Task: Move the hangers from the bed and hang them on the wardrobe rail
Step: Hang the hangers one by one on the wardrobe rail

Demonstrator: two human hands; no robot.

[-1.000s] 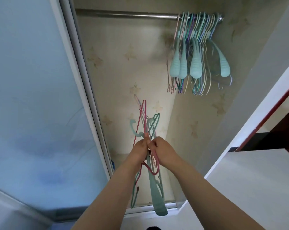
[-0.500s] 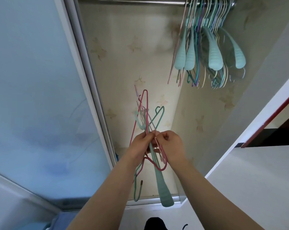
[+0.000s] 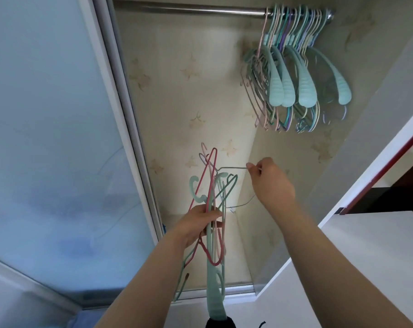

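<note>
- My left hand (image 3: 202,224) is gripping a tangled bundle of hangers (image 3: 213,209), fingers curled round their middles; the hooks are pointing up and the long ends are dangling below my wrist.
- In that bundle I am seeing a red wire hanger (image 3: 204,176), thin green ones and a broad mint hanger (image 3: 212,287) whose wide arm is hanging lowest, reaching toward the bottom edge of the view.
- My right hand (image 3: 269,183) is pinching one thin grey-green wire hanger (image 3: 231,168) between thumb and fingertips, holding it out to the right of the bundle; its lower curve seems to be touching the bundle near my left thumb, though the wire is too fine for me to be sure.
- Both hands are hovering low inside the open wardrobe, well below the wardrobe rail (image 3: 189,9).
- The rail is running across the top, with a crowded row of hung hangers (image 3: 293,74) packed at its right end, mint, pink, purple and pale ones pressed together.
- The rail's left stretch is showing bare metal.
- A frosted sliding door (image 3: 54,138) is standing to the left, its metal frame bordering the opening.
- A white panel (image 3: 366,256) is filling the lower right.
</note>
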